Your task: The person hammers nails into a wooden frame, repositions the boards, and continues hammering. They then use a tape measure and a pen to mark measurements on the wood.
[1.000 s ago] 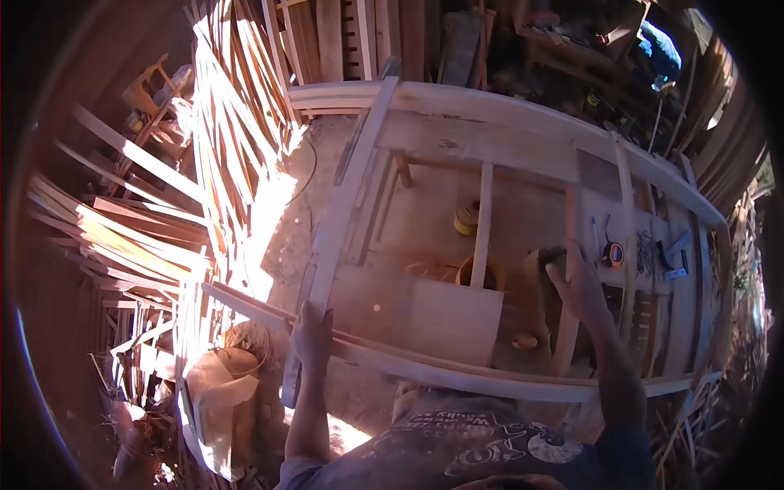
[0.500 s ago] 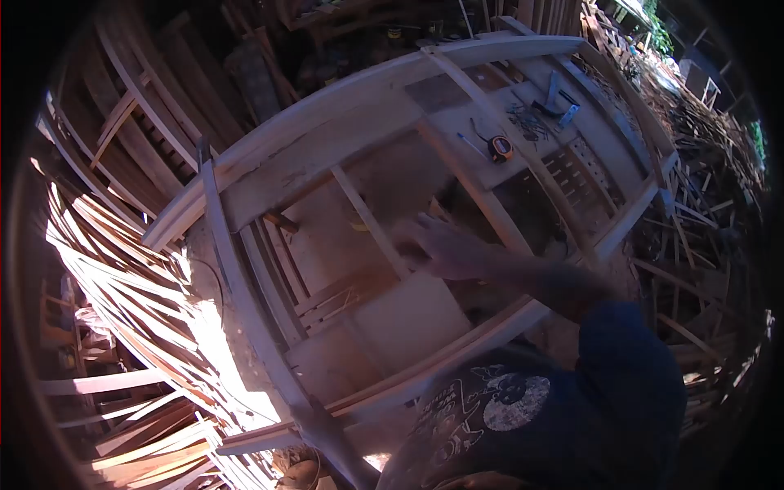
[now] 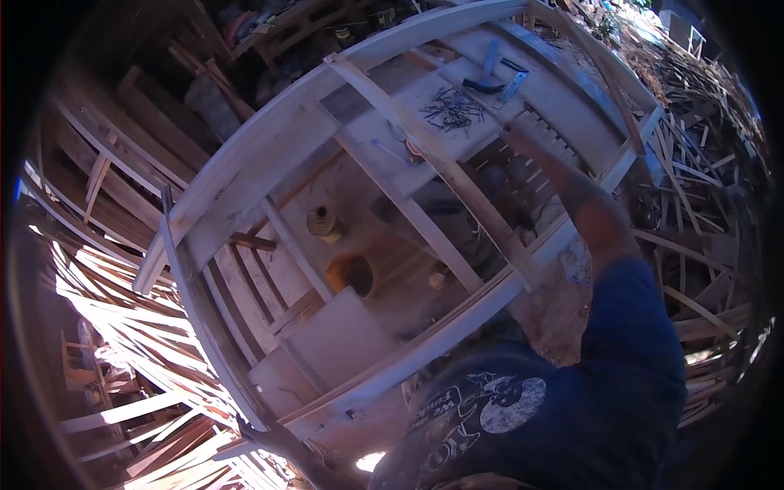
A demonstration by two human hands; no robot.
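Observation:
A large curved wooden frame (image 3: 245, 155) with crosspieces lies before me. My left hand (image 3: 265, 438), dark in shadow, is closed on its near left corner. My right hand (image 3: 527, 139) reaches across a crosspiece, just right of a pile of nails (image 3: 453, 110) on a pale board; its fingers are dark and blurred. Beyond it lie a hammer (image 3: 490, 67) and a try square (image 3: 511, 86). A tape measure (image 3: 414, 149), mostly hidden by a slat, sits near a thin pencil-like stick (image 3: 389, 152).
Below the frame stand a round can (image 3: 321, 220) and an orange round container (image 3: 351, 273) with a dark opening. Wood strips (image 3: 139, 302) heap up at left, more scraps (image 3: 694, 171) at right. Curved wooden pieces (image 3: 106, 163) lean at far left.
My right hand has moved from over the frame's middle, up and right to beside the nails. The view has shifted, so the frame appears further left, and the slat now covers most of the tape measure.

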